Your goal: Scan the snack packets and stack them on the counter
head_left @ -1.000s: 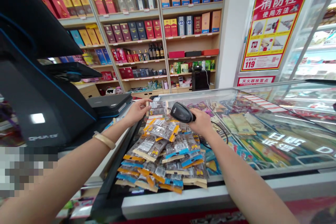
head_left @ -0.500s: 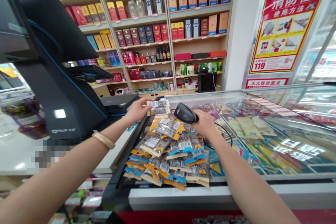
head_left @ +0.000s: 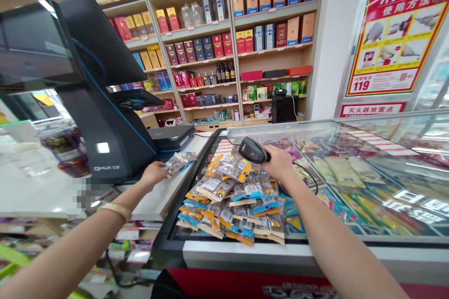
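My right hand [head_left: 278,162] is closed round the handle of a black barcode scanner [head_left: 253,150], held above the glass lid of a freezer. Below and left of it lies a heap of small clear snack packets [head_left: 231,196] with orange, blue and cream edges. My left hand [head_left: 155,174], wearing a bangle on its wrist, pinches a snack packet [head_left: 175,163] over the white counter [head_left: 154,201]. A packet with a blue edge lies against or under the held one; their exact contact is unclear.
A black point-of-sale terminal [head_left: 115,121] stands at the left, beside wrapped jars [head_left: 66,147]. The glass-topped freezer [head_left: 351,187] stretches right, with packaged goods inside. Shelves of boxes and bottles [head_left: 199,51] line the back wall. The scanner's cable loops behind my right hand.
My left hand has moved left and down with its packet, from above the freezer edge to the white counter. My right hand still holds the scanner. The view has shifted slightly left.
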Motion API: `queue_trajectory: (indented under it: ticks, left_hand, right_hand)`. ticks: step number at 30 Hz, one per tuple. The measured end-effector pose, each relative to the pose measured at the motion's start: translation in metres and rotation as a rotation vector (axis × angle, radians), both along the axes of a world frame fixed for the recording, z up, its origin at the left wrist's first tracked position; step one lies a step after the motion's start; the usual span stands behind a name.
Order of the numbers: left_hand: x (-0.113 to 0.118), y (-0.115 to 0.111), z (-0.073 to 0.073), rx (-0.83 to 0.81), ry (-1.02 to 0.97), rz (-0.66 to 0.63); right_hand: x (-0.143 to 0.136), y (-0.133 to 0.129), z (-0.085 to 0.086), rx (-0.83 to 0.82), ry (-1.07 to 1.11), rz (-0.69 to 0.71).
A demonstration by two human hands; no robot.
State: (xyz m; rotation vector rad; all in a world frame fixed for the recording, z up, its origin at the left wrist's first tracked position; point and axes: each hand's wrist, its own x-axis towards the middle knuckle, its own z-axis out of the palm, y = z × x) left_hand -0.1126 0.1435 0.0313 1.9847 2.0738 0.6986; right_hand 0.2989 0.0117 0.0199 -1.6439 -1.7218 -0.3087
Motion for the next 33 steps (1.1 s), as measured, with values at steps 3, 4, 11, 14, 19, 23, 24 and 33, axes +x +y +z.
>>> queue_trajectory:
  ticks: [3, 4, 11, 14, 19, 23, 24, 33]
  left_hand:
    - [0.002, -0.008, 0.005, -0.116, 0.125, 0.02]
    - [0.003, -0.011, 0.008, -0.134, 0.16, 0.011]
    - [0.013, -0.028, 0.019, -0.163, 0.491, -0.04]
    - [0.019, -0.031, 0.019, -0.06, 0.549, -0.062]
    - [0.028, -0.036, 0.015, -0.014, 0.689, -0.233]
    - [0.032, -0.043, 0.015, -0.177, 0.745, -0.197]
    - [0.032, -0.046, 0.016, -0.191, 0.754, -0.185]
    - [0.044, -0.064, 0.024, -0.245, 0.867, -0.135]
  right_hand:
    - [0.0, 0.0, 0.0, 0.002, -0.004, 0.006]
    - [0.0, 0.0, 0.0, 0.006, -0.001, 0.006]
    - [0.001, 0.001, -0.002, 0.037, 0.012, 0.0]
    - [0.002, 0.002, -0.002, 0.029, 0.011, -0.008]
    - [0.002, 0.002, -0.002, 0.028, 0.006, -0.004]
    - [0.002, 0.001, 0.0, 0.011, 0.008, 0.004]
    - [0.002, 0.001, 0.0, 0.009, 0.009, 0.005]
    - [0.002, 0.002, -0.002, 0.052, 0.022, 0.014]
